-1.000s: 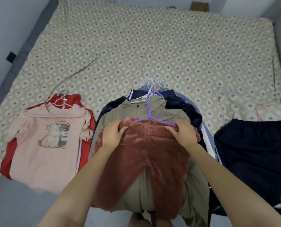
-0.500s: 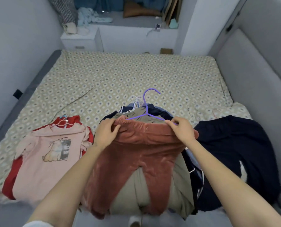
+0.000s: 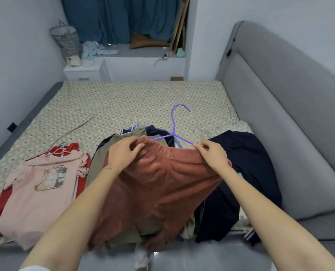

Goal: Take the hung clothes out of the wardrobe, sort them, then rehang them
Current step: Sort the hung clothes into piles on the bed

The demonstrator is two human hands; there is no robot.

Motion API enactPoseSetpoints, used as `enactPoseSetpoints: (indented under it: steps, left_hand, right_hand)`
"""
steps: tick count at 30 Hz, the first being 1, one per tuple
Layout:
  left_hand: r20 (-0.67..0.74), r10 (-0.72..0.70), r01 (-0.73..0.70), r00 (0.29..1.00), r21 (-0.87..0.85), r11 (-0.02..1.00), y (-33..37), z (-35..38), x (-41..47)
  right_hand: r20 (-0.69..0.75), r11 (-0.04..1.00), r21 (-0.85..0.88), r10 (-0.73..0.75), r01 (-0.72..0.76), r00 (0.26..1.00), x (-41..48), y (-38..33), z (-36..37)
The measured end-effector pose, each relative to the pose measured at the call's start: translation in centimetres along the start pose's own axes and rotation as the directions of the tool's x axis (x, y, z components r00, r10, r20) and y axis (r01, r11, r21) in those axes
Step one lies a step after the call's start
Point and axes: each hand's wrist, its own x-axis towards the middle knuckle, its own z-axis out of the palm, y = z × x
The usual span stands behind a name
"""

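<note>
**Though the clothes are out, none is rehung**

Nearest me, my left hand (image 3: 121,155) and right hand (image 3: 213,155) each pinch the waistband of rust-brown velvet trousers (image 3: 159,188) on a thin purple wire hanger (image 3: 173,124), above the middle heap (image 3: 97,163). Beyond, a pink cat-print top (image 3: 43,184) and a dark navy garment (image 3: 246,163) flank it on the patterned bedsheet (image 3: 143,100). I judge sorting midway.

Open across the far half of the bed (image 3: 143,98), from left edge to right edge. Barred along the near edge by three heaps: pink shirt (image 3: 45,182) at the near left corner, rust trousers (image 3: 162,182) held up over the middle heap (image 3: 123,136), dark garment (image 3: 250,163) by the right edge. Walled along the right edge by the grey padded board (image 3: 280,124). Crossed above the middle heap by the upright purple hanger (image 3: 173,122).
</note>
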Motion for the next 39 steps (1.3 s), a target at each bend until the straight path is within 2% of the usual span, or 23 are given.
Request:
enactPoseSetpoints:
  steps: [5,12,20,27,32,39]
  left_hand:
    - [0.0,-0.005,0.005,1.0,0.046,0.999,5.5,0.8,-3.3]
    - [0.043,0.035,-0.035,0.998,0.014,0.999,11.0,1.8,-4.7]
    - [0.065,0.049,-0.046,0.997,-0.05,0.998,14.9,4.2,-3.6]
    - [0.129,0.045,-0.023,0.991,-0.173,0.985,17.7,8.8,-2.4]
    - [0.182,0.016,0.019,0.983,-0.189,0.982,21.5,12.1,-1.7]
    - [0.18,-0.057,0.092,0.982,-0.196,0.976,28.9,16.5,-0.8]
  right_hand:
    - [-0.026,0.999,-0.001,0.04,-0.04,0.999,-4.3,3.5,-4.2]
    - [-0.108,0.993,0.056,0.105,-0.099,0.989,-7.6,6.9,-8.6]
    - [-0.201,0.989,0.005,0.146,-0.148,0.969,-7.9,8.8,-12.6]
    - [-0.255,0.98,-0.052,0.173,-0.192,0.952,-7.3,12.1,-15.4]
    - [-0.255,0.979,-0.052,0.178,-0.197,0.95,-5.5,16.6,-17.3]
    - [-0.169,0.983,-0.061,0.161,-0.173,0.972,-0.8,23.6,-21.8]
